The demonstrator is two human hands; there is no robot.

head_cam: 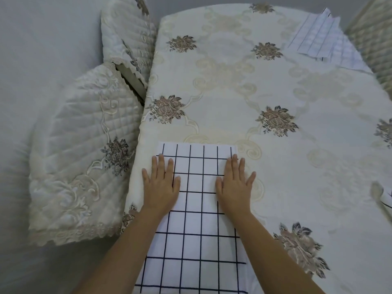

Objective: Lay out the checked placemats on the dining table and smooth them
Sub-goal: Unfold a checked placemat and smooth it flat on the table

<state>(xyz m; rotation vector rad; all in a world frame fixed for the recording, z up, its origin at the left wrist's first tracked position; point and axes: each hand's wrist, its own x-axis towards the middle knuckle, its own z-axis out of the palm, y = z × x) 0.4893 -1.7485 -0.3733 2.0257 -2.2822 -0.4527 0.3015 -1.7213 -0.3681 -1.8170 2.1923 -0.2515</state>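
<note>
A white placemat (pixel 197 240) with a dark checked grid is laid flat on the near left part of the tabletop (pixel 233 92), which is covered by a cream cloth woven with flower clusters. Both hands are spread flat on the far half of the placemat, with the fingers straight and pointed away from the person. The left hand (pixel 161 185) is pressed over the mat's left edge, its outer fingers resting on the cloth. The right hand (pixel 234 185) is pressed over the right edge in the same way. Nothing is gripped by either hand, and a broad strip of grid is left bare between them. A pile of checked placemats (pixel 322 39) is seen loosely overlapped at the far right corner of the tabletop, well apart from the near mat. A near chair (pixel 80 145) and a far chair (pixel 127 32), both in quilted cream covers, are set along the left side.
</note>
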